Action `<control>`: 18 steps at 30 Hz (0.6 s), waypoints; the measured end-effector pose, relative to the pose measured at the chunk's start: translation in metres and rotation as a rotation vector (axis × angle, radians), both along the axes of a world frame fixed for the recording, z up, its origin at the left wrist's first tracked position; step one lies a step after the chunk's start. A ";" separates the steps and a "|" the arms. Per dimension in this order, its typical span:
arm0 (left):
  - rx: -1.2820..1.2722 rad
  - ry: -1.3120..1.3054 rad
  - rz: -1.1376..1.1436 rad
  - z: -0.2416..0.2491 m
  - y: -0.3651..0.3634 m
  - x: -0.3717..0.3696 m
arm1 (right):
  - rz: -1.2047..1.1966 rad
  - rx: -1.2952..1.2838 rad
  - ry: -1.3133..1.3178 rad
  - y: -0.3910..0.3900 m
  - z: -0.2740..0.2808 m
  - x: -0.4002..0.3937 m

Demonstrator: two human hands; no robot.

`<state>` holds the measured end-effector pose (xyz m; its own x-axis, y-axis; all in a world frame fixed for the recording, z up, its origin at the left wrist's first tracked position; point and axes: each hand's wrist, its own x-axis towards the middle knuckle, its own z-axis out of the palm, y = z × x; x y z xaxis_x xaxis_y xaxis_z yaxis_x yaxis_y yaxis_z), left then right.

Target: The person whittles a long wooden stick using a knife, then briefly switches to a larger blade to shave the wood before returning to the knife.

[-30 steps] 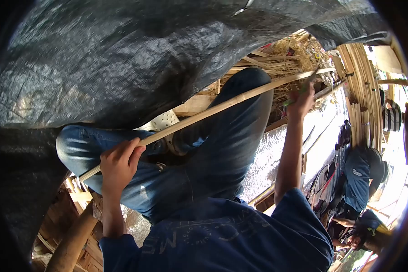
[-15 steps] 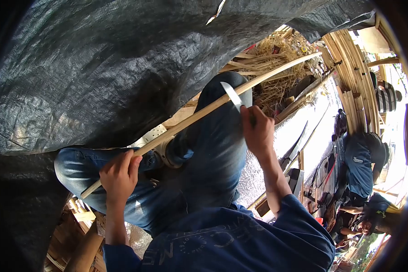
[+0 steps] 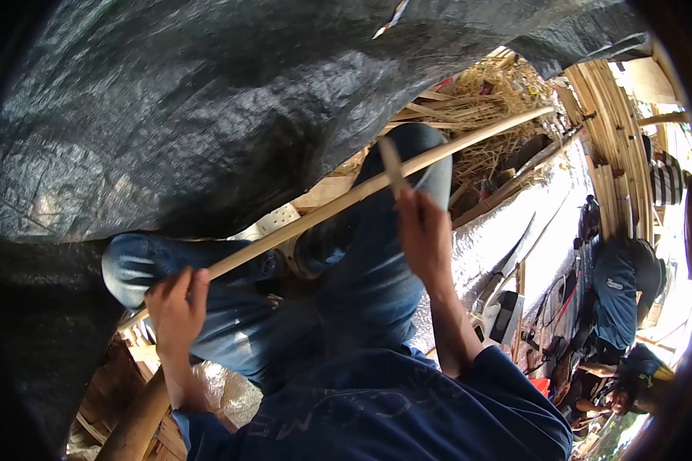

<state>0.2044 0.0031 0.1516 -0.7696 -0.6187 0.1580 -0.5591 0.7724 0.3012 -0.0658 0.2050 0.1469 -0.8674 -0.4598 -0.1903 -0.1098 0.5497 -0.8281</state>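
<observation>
- Black tarpaulin (image 3: 169, 138) spreads beside our knees (image 3: 131, 269).
- Silver sheet (image 3: 480, 250) lies at our right, near shavings (image 3: 488, 127).
- Our left fingers (image 3: 181, 283) close on wooden strip (image 3: 307, 220), right fingers (image 3: 409, 213) around knife (image 3: 390, 163).

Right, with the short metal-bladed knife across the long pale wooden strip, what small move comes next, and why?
I'd probably slide the knife lightly along the strip, away from the left hand. The right hand holds it with the blade crossing the wood near the raised denim-covered knee, and the left grips the lower end.
</observation>
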 end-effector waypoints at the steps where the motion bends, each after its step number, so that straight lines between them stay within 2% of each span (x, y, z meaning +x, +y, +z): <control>1: -0.086 0.027 0.022 0.002 -0.005 0.010 | 0.062 -0.076 -0.153 -0.001 -0.003 0.015; 2: -0.092 0.008 0.036 0.005 -0.007 0.016 | 0.057 -0.212 -0.451 -0.002 -0.001 0.028; 5: -0.126 0.059 0.030 0.006 -0.005 0.023 | 0.015 -0.362 -0.554 -0.012 -0.011 0.055; 6: -0.028 0.107 0.105 0.001 0.006 0.017 | 0.060 -0.369 -0.471 -0.013 -0.017 0.058; 9: -0.009 0.254 0.006 -0.007 0.030 -0.027 | 0.031 -0.317 -0.576 -0.024 0.002 0.062; 10: -0.025 0.305 -0.028 -0.009 0.035 -0.045 | 0.147 -0.215 -0.562 -0.022 0.002 0.056; 11: -0.024 0.307 -0.016 -0.014 0.035 -0.053 | 0.158 -0.209 -0.561 -0.023 0.002 0.055; 14: -0.152 0.176 -0.102 -0.023 0.028 -0.060 | 0.228 -0.096 -0.552 -0.019 -0.002 0.047; 16: -0.108 0.111 -0.077 -0.015 0.019 -0.047 | 0.063 -0.406 -0.709 -0.014 -0.009 0.044; 18: 0.008 0.027 -0.040 -0.006 0.011 -0.032 | 0.000 -0.422 -0.683 -0.022 -0.005 0.046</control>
<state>0.1724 0.0141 0.1451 -0.7894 -0.5887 0.1742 -0.5192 0.7916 0.3222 -0.0196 0.1833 0.1424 -0.6223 -0.6115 -0.4888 0.4961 0.1750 -0.8505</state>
